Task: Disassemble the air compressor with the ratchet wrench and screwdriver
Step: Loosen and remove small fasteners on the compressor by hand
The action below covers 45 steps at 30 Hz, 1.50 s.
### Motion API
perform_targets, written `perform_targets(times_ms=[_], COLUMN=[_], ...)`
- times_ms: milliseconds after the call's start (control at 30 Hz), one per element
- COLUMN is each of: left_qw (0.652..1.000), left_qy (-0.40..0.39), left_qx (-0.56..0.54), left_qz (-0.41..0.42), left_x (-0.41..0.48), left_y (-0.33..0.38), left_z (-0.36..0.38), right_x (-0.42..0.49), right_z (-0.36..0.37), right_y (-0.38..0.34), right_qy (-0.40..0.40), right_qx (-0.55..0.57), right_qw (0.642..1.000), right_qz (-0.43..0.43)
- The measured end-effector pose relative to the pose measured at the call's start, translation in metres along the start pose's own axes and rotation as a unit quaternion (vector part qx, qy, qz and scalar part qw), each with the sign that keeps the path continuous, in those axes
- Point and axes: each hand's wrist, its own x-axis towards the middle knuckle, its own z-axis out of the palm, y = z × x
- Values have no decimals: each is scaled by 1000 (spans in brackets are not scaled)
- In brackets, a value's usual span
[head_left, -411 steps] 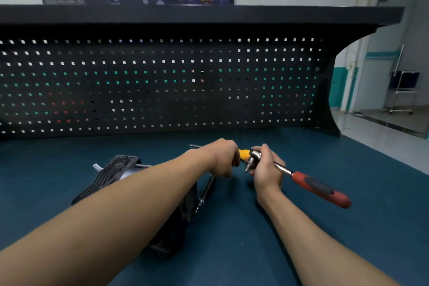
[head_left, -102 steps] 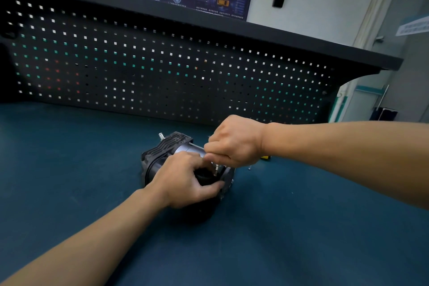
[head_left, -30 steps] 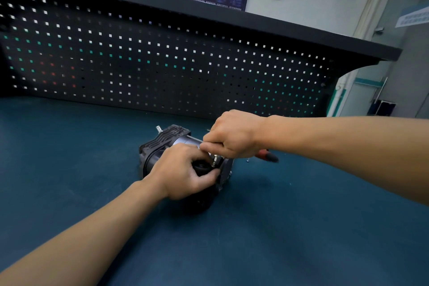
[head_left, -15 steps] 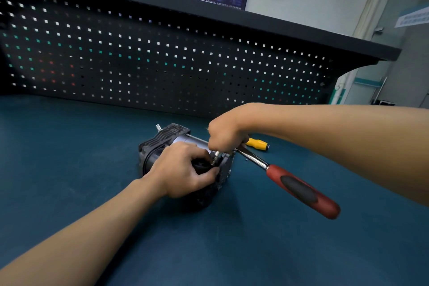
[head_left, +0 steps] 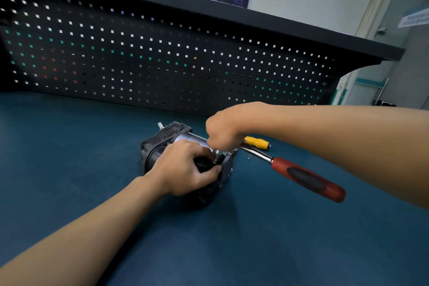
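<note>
The air compressor [head_left: 167, 139] was laid on its side near the middle of the blue workbench [head_left: 69, 146], its ribbed black end turned toward the far left. The near right end of its body was gripped by the left hand [head_left: 183, 169], the fingers and thumb being curled round the dark housing. The head end of the ratchet wrench [head_left: 306, 179] was held from above in the closed right hand [head_left: 222, 130], directly over the compressor's right end; the red and black handle was left free and extended toward the near right, above the bench. The socket itself was hidden by the hands. The yellow-handled screwdriver [head_left: 256, 141] was seen lying on the bench just beyond the wrench shaft. A small pale speck [head_left: 248, 158], possibly a screw, lay beside the compressor. The far side was bounded by a black pegboard [head_left: 162, 58].
</note>
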Motion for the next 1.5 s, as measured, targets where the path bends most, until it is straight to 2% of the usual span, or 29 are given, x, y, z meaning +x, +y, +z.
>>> perform_targets(times_ms=[100,333,633,800,867,1067,1267,1500], left_qw=[1000,1000,1000,1000,1000,1000,1000,1000], left_qy=[4,2,3,-4,-1,9,6,3], left_qx=[-2,-6,-8,2,-3,-10,-14,-17], left_qz=[0,-4,-11,-7,-8,-6,3,23], left_x=[0,0,0,1,1,0,0,0], left_y=[0,-1,2,0,-1,-2,-2,-4], left_z=[1,1,0,0,0,3,2,1], right_x=[-3,-7,-5,-2,-1,-4,-8,6], right_z=[5,18,37,41,40,33,20,4], right_y=[3,13,27,32,31,27,19,8], right_qy=[59,174,320,354,343,233,163,8], right_qx=[-39,-32,-74,-79,-78,8,11,38], right_qw=[997,981,925,901,907,963,983,999], right_qz=[-10,-73,-191,-239,-232,-134,-88,-21])
